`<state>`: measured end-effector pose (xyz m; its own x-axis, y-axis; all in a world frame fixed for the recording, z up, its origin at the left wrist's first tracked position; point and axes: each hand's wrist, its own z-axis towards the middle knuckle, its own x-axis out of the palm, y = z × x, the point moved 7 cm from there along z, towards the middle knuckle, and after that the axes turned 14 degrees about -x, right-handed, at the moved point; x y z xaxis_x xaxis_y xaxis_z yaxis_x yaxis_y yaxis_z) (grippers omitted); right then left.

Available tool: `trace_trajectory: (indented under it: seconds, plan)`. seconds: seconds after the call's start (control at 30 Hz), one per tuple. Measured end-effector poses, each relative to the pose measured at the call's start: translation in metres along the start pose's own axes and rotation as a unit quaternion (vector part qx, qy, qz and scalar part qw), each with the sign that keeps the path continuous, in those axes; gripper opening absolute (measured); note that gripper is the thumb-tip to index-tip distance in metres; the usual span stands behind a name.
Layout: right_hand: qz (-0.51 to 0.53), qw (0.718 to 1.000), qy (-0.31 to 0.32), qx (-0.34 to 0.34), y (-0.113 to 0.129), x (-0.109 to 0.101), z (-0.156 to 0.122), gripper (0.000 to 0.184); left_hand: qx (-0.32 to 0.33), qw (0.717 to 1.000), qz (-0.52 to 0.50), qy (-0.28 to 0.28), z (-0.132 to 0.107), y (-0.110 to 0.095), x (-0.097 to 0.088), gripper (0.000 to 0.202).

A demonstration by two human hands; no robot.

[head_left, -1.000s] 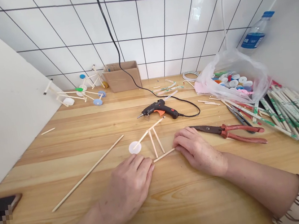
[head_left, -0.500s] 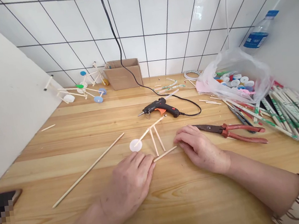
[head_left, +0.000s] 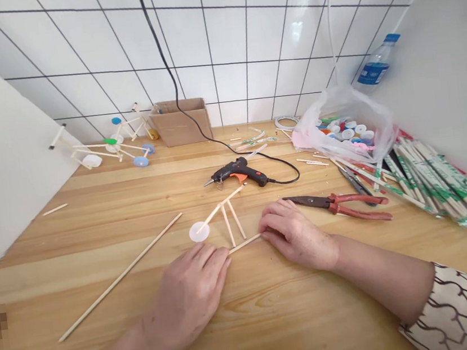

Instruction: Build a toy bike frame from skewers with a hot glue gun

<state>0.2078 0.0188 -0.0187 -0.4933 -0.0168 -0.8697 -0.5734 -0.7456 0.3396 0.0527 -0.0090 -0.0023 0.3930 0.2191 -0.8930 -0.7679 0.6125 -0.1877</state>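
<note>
My left hand (head_left: pixel 197 279) rests on the table with its fingers closed at the left end of a short wooden stick (head_left: pixel 245 243). At the stick's right end, my right hand (head_left: pixel 294 233) has its fingertips closed on it. Just beyond lies a small frame of glued sticks (head_left: pixel 216 210), two crosspieces reaching toward the held stick; whether they touch it I cannot tell. A white plastic disc (head_left: pixel 199 232) sits under the frame's left end. Behind my right hand lie pliers with red handles (head_left: pixel 359 208). A long bare stick (head_left: pixel 120 277) lies to the left.
A black glue gun (head_left: pixel 237 171) with a cord lies beyond the frame. At back left stand stick models with bottle-cap wheels (head_left: pixel 141 161) and a cardboard box (head_left: pixel 182 125). To the right are a plastic bag of caps (head_left: pixel 347 127), packaged chopsticks (head_left: pixel 438 178) and a water bottle (head_left: pixel 376 69).
The camera view has shifted, so everything appears further left. My right hand has closed in on the right end of the short stick; my left hand stays at the other end.
</note>
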Motion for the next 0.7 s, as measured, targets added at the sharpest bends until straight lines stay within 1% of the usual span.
trace_trajectory:
  seconds: [0.13, 0.3, 0.43, 0.53, 0.7]
  plan:
    - [-0.010, 1.000, 0.013, -0.007, 0.002, 0.001, 0.000, 0.010, 0.002, 1.000, -0.020, -0.013, -0.001, 0.001, 0.000, 0.022]
    - [-0.037, 0.998, 0.036, -0.026, 0.010, 0.001, 0.002, 0.009, -0.001, 0.998, -0.065, -0.003, 0.000, 0.001, 0.000, 0.016]
    - [-0.067, 0.994, 0.071, -0.051, 0.017, 0.002, 0.004, 0.009, -0.001, 0.997, -0.081, 0.003, -0.001, 0.000, 0.001, 0.018]
    - [-0.088, 0.990, 0.083, -0.069, 0.019, 0.002, 0.005, 0.011, 0.008, 0.996, -0.087, 0.003, -0.002, -0.002, 0.001, 0.018]
    - [-0.099, 0.988, 0.089, -0.083, 0.020, 0.008, 0.006, 0.012, 0.026, 0.995, -0.096, -0.026, 0.001, -0.009, -0.007, 0.025]
